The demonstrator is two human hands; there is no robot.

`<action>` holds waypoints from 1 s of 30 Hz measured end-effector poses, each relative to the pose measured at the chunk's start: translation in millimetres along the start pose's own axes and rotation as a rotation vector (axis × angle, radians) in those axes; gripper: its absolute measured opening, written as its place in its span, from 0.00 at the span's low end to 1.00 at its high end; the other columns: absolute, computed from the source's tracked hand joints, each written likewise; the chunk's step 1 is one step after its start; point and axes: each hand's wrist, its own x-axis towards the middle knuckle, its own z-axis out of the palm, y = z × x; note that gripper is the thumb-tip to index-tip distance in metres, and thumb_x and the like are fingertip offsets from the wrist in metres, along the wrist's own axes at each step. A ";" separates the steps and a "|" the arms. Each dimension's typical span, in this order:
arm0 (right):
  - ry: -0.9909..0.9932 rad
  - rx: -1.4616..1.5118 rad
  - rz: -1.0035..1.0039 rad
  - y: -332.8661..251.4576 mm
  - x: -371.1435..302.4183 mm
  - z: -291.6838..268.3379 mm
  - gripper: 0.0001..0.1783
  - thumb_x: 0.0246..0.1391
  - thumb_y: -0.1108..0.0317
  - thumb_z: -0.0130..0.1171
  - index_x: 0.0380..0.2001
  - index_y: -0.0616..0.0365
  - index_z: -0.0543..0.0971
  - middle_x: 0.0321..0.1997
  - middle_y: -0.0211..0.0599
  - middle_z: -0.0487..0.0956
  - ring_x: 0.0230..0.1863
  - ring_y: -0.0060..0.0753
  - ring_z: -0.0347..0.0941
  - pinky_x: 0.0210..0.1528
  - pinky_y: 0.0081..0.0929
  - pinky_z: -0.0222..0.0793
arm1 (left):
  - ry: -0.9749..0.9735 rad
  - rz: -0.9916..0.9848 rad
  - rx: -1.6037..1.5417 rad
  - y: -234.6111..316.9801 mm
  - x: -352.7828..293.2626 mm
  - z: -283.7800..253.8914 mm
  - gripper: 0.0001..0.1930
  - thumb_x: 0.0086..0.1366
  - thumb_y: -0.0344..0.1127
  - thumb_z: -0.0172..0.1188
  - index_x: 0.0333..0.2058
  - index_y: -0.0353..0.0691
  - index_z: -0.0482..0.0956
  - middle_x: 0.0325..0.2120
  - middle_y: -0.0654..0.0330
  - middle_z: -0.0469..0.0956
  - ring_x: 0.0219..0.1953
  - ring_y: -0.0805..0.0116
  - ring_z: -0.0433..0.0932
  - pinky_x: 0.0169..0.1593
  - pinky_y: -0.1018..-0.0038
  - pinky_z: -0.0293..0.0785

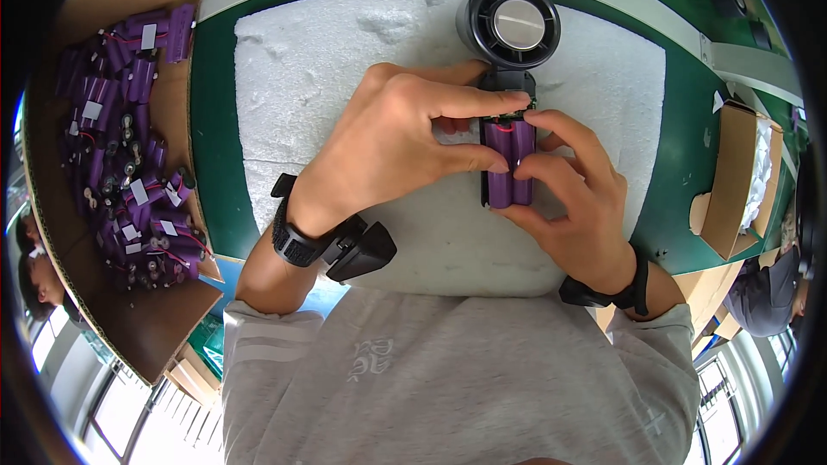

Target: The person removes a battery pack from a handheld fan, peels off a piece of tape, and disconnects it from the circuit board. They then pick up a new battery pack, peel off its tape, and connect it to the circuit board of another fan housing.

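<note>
A black handheld fan (473, 30) with a round ribbed head and a silver centre lies on the white foam sheet (319, 60). Its handle points toward me, and a purple battery pack (510, 164) of two cells sits in or on it. A small green circuit board and a red wire show at the pack's far end. My left hand (405, 125) reaches over from the left, thumb on the pack and index finger by the board. From the right, my right hand (573, 181) grips the pack's side with bent fingers. What lies under the fingers is hidden.
At the left stands a cardboard box (202, 95) with many purple battery packs (108, 146). A smaller carton (730, 181) with white contents is at the right edge of the green table (215, 172). Other people are partly visible at both sides.
</note>
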 end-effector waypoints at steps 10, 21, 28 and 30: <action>-0.059 0.051 0.061 -7.4 14.2 -7.2 0.28 0.22 0.73 0.76 0.34 0.55 0.76 0.49 0.36 0.70 0.38 0.39 0.73 0.38 0.31 0.75 | 0.050 -0.069 -0.093 5.3 -2.7 2.7 0.25 0.40 0.26 0.73 0.42 0.44 0.82 0.37 0.52 0.81 0.32 0.61 0.82 0.35 0.74 0.77; -0.099 -0.063 -0.173 6.3 0.1 -7.3 0.40 0.22 0.67 0.77 0.48 0.57 0.75 0.51 0.37 0.70 0.45 0.41 0.72 0.41 0.35 0.74 | -0.099 -0.184 -0.061 14.0 -1.0 -4.5 0.26 0.41 0.26 0.74 0.44 0.44 0.82 0.35 0.57 0.82 0.29 0.71 0.78 0.36 0.77 0.77; -0.074 -0.293 -0.276 -9.5 7.7 -8.7 0.39 0.26 0.64 0.76 0.48 0.60 0.74 0.54 0.39 0.69 0.48 0.44 0.71 0.45 0.36 0.72 | 0.013 -0.043 -0.131 1.8 -3.9 1.3 0.25 0.45 0.27 0.72 0.46 0.43 0.80 0.38 0.56 0.80 0.35 0.64 0.80 0.41 0.73 0.77; -0.057 -0.271 -0.225 -6.2 9.8 -7.6 0.41 0.24 0.68 0.76 0.50 0.60 0.74 0.55 0.40 0.69 0.50 0.45 0.71 0.46 0.35 0.72 | 0.094 0.020 -0.170 -0.6 -6.5 2.5 0.26 0.46 0.27 0.71 0.47 0.42 0.79 0.40 0.55 0.79 0.37 0.62 0.80 0.42 0.72 0.77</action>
